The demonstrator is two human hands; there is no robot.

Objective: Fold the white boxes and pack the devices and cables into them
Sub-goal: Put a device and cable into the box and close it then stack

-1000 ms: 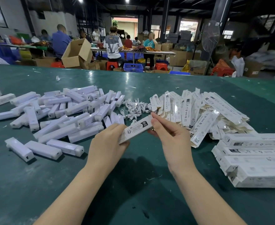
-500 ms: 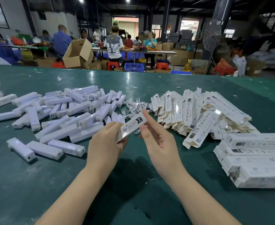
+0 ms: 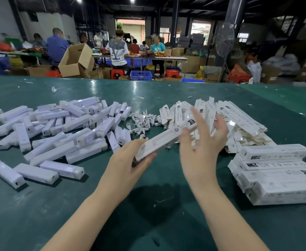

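The left hand (image 3: 125,165) grips the near end of a white box (image 3: 164,138) held slanted above the green table (image 3: 148,205), while the right hand (image 3: 201,151) (blurred) is spread wide just beside it, holding nothing; devices (image 3: 58,127) lie heaped left, cables (image 3: 145,122) behind

Two hands: left hand (image 3: 125,163), right hand (image 3: 201,151). One white box (image 3: 164,140) held up between them. Devices (image 3: 61,131) on bench (image 3: 148,95), left side: one loose heap, several dozen, too overlapped for exact count; three lie apart at its near edge. Cables (image 3: 145,122): one small tangle mid-bench, number unreadable. Flat unfolded boxes (image 3: 235,120): one large pile, dozens, not countable. Folded boxes (image 3: 275,171) at right: stack of about five visible. Red stools (image 3: 117,73) beyond bench: at least four. One blue crate (image 3: 141,75).
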